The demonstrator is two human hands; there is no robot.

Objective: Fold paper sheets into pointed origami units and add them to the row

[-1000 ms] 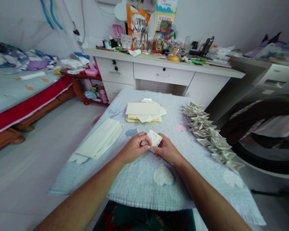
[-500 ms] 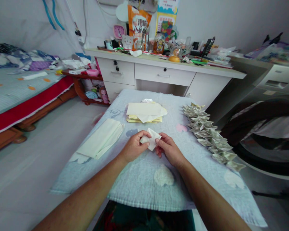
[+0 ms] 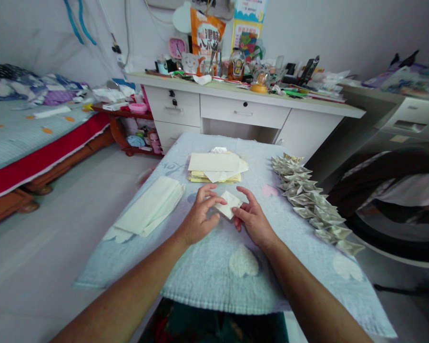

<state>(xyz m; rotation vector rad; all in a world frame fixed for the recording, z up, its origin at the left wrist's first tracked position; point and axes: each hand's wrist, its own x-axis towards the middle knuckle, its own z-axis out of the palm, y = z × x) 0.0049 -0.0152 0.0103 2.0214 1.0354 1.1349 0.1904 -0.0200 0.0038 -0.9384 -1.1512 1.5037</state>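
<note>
A small folded piece of white paper (image 3: 228,204) is held above the cloth-covered table, pinched at its right corner between the thumb and fingers of my right hand (image 3: 250,215). My left hand (image 3: 202,213) is beside the paper's left corner with thumb and fingers spread apart; a fingertip is near or against the paper's edge. Beyond the hands lies a stack of pale and yellowish paper (image 3: 214,164). To the left is a larger folded bundle of pale paper (image 3: 148,206). Along the right side runs a row of pointed folded-paper pieces (image 3: 307,200).
The table's light blue patterned cloth (image 3: 200,281) hangs over the front edge, above my lap. Behind stands a white desk (image 3: 245,112) crowded with jars and small items. A washing machine (image 3: 407,114) is at the right, a bed (image 3: 39,133) at the left.
My left hand has let go of the folded paper, its fingers spreading. The paper has turned slightly and shifted a little right, still in my right hand, whose index finger has lifted.
</note>
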